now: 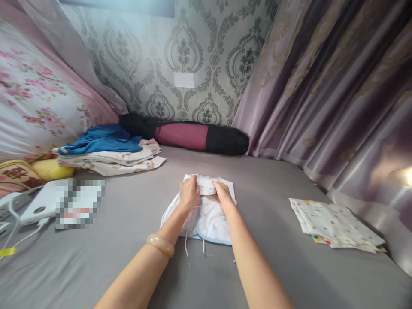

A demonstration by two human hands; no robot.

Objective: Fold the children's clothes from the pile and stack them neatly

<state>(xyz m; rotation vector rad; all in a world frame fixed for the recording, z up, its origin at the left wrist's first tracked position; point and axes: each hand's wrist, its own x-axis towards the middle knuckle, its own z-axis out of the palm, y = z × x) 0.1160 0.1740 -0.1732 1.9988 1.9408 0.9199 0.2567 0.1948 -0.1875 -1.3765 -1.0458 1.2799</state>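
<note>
A small white baby shirt (215, 221) with light-blue trim lies spread on the grey sheet, its front flaps showing and thin white ties trailing toward me. My left hand (189, 192) has its fingers closed on the left of the shirt's neckline. On the opposite side of the collar, my right hand (222, 195) pinches the fabric. Between the two hands the neck part is held up in a short band. A pale bangle circles my left wrist. Parts of the shirt are hidden under my hands and forearms.
Folded patterned cloths (337, 223) lie at the right. Stacked clothes with a blue garment (103, 139) on top sit back left. A white device (48, 201) with cables is at the left. A long black-and-maroon bag (182, 135) rests against the wall; curtains (289, 86) hang right.
</note>
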